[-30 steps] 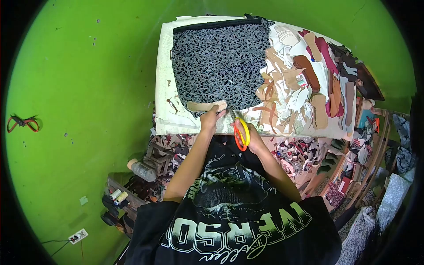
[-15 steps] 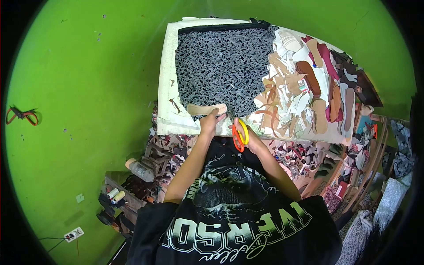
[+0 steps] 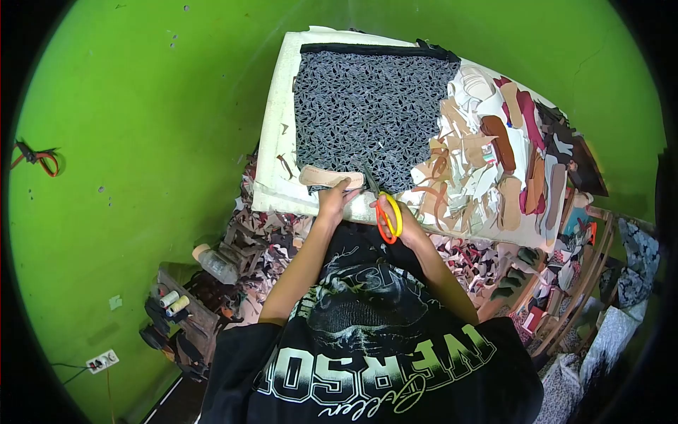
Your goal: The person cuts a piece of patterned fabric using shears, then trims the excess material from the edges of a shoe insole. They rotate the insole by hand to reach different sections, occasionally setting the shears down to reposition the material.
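A beige sole-shaped piece [image 3: 321,175] lies over the near edge of the black-and-grey patterned fabric [image 3: 371,106]. My left hand [image 3: 333,203] grips its right end, thumb on top and the other fingers partly hidden below. In my right hand [image 3: 411,233] are scissors [image 3: 397,218] with one orange and one yellow handle loop. Their metal blades point away from me, at the fabric's near edge just right of the sole-shaped piece. How far the blades are apart is hard to make out.
The white-topped table [image 3: 277,127] carries a heap of beige and white offcuts [image 3: 459,159] on its right. Brown sole-shaped pieces [image 3: 498,134] lie beyond them. Scraps [image 3: 462,268] cover the floor. A plastic bottle [image 3: 215,263] and thread spools [image 3: 174,304] are at lower left.
The view has turned slightly, so the table sits farther right and tilted. The scissor blades show more plainly beside the sole-shaped piece. Both hands keep their holds.
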